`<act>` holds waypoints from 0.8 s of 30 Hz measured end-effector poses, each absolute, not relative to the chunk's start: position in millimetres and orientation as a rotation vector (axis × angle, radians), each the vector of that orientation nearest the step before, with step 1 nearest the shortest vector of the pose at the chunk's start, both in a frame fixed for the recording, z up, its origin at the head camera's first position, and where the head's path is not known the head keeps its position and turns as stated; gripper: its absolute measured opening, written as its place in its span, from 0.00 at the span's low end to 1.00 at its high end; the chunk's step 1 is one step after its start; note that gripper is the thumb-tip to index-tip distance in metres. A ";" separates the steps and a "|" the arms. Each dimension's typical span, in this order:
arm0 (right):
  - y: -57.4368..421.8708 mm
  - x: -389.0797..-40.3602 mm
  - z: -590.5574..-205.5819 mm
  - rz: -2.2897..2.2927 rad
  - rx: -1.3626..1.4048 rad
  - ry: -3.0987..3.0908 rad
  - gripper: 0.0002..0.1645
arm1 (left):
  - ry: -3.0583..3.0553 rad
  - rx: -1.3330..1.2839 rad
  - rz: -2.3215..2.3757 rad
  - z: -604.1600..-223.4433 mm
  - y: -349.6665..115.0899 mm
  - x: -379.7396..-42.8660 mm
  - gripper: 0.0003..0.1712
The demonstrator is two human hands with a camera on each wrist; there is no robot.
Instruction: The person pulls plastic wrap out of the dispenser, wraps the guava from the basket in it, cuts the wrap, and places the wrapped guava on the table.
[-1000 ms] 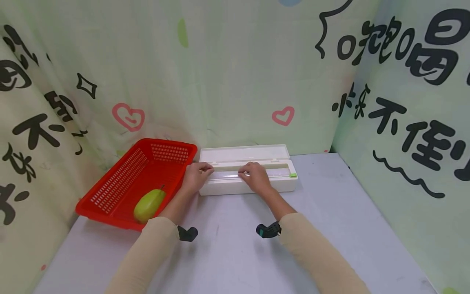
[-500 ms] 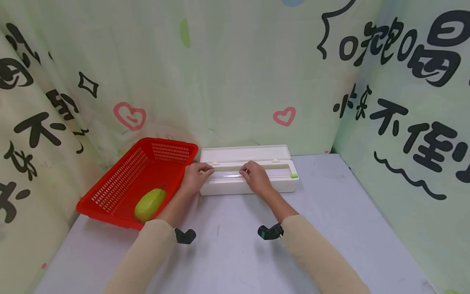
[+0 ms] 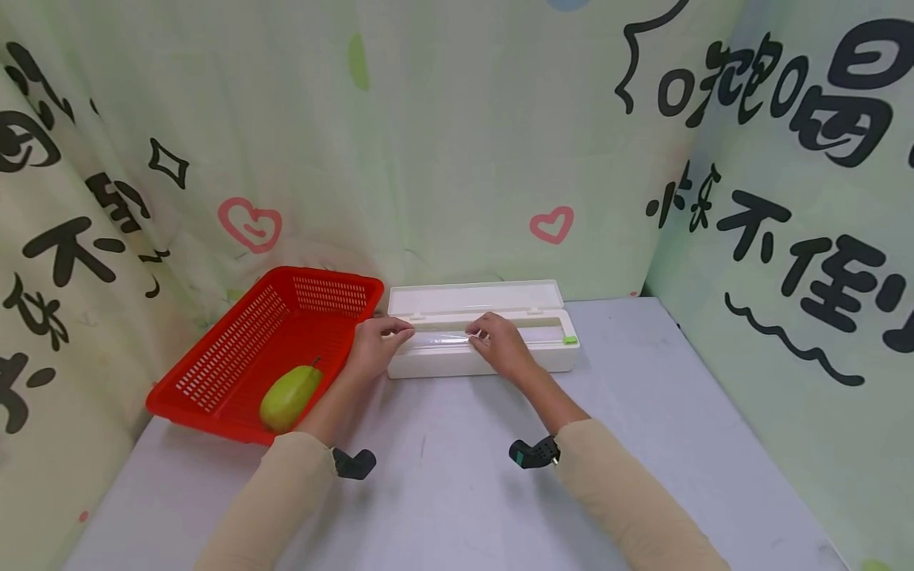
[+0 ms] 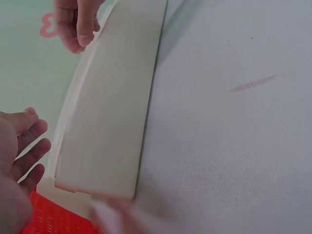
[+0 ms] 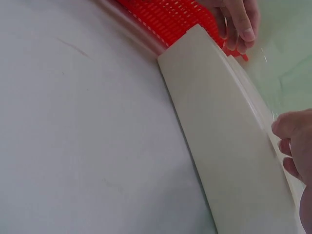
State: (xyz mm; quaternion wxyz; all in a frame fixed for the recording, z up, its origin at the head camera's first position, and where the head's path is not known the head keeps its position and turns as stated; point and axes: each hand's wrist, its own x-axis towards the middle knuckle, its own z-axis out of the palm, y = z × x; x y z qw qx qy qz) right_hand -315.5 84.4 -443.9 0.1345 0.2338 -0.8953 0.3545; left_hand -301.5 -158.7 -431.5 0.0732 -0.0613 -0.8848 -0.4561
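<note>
A white cling film dispenser box stands at the back of the table, its long lid raised. Clear, shiny cling film stretches across the opening between the two hands. At the box's left end, my left hand pinches the film between thumb and fingertips. Near the middle my right hand pinches it as well, fingers bent. Both hands hover over the box's top edge in the wrist views. A bright green cutter slide sits at the right end of the box.
A red plastic basket stands left of the box, close to my left forearm. In it lies a yellow-green, pear-shaped fruit with a stem. The white table extends in front, and printed curtains hang behind and at the sides.
Both hands stay nearly in place at the film. The left hand has shifted very slightly left, and the forearms have spread a little apart.
</note>
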 end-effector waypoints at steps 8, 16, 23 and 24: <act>105.8 -314.9 -449.1 0.969 0.606 -2.618 0.06 | -2.635 -0.184 -1.375 -433.0 -158.7 -302.4 0.12; 128.4 -315.1 -450.5 0.927 0.533 -2.628 0.05 | -2.633 -0.178 -1.372 -434.7 -159.3 -303.8 0.13; 140.3 -313.3 -449.4 0.984 0.485 -2.618 0.05 | -2.629 -0.172 -1.392 -433.9 -158.5 -302.6 0.12; 141.1 -313.0 -448.7 0.999 0.483 -2.614 0.05 | -2.629 -0.171 -1.394 -434.0 -158.5 -302.4 0.12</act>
